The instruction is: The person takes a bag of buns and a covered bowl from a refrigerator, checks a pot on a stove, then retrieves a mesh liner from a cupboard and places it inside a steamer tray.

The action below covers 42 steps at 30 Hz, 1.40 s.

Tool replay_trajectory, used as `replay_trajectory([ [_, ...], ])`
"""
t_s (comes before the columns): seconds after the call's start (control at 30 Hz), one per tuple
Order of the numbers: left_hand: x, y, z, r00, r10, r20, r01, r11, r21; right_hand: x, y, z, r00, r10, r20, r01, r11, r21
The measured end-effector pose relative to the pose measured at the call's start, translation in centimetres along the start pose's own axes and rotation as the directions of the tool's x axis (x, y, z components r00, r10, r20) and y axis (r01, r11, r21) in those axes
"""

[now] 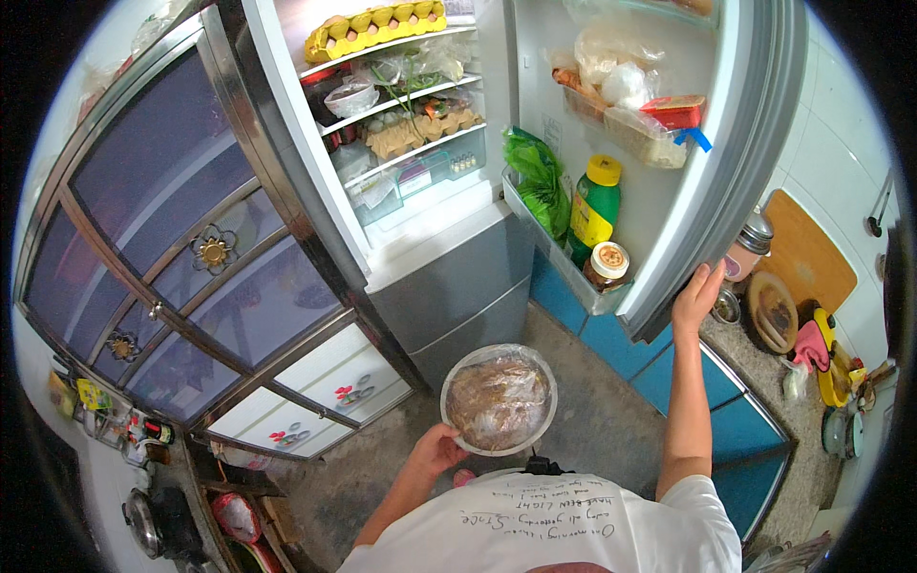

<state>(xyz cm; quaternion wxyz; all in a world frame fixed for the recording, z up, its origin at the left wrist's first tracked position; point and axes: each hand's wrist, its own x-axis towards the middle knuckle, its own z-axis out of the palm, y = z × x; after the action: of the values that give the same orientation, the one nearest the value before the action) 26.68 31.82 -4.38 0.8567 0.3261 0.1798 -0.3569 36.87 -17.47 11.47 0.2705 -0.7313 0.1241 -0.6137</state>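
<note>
My left hand (436, 451) grips the rim of a round bowl (499, 401) covered in clear plastic wrap. Brownish food shows through the wrap, too blurred to name. With my right hand (696, 295) I hold the outer edge of the refrigerator door (745, 143), which stands wide open. Inside the refrigerator, a yellow egg carton (376, 29) with eggs lies on the upper shelf. A wrapped white bowl (352, 99) sits on the shelf below it. Lower down is a brown egg tray (423, 132), above a clear drawer (423, 179).
Door shelves hold a green bottle with a yellow cap (596, 200), a lidded jar (607, 265), a green plastic bag (534, 183) and a red box (673, 112). A glass-doored cabinet (179, 165) stands left. On the right, the counter (770, 390) bears a round wooden board (771, 312) and utensils.
</note>
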Motion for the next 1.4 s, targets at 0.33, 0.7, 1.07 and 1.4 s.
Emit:
replay_trajectory([
  [0.33,-0.7,-0.8,0.6,0.999,0.046,-0.028,-0.045,0.998,0.035,0.1,-0.7,0.0,1.0,-0.006,-0.01,0.006,0.998,0.059],
  [0.7,-1.0,-0.4,1.7,0.998,0.017,-0.067,-0.013,0.999,0.052,0.4,0.0,0.0,1.0,-0.017,-0.001,0.017,0.997,0.078],
  [1.07,-1.2,0.1,2.7,1.0,0.0,-0.028,0.0,1.0,-0.005,0.3,-0.2,-0.2,0.999,-0.012,0.03,0.01,0.998,0.07],
  [1.4,-0.3,-0.3,1.3,1.0,0.015,-0.025,-0.015,1.0,-0.025,0.3,-1.0,-0.4,0.999,-0.031,0.028,0.03,0.998,0.053],
])
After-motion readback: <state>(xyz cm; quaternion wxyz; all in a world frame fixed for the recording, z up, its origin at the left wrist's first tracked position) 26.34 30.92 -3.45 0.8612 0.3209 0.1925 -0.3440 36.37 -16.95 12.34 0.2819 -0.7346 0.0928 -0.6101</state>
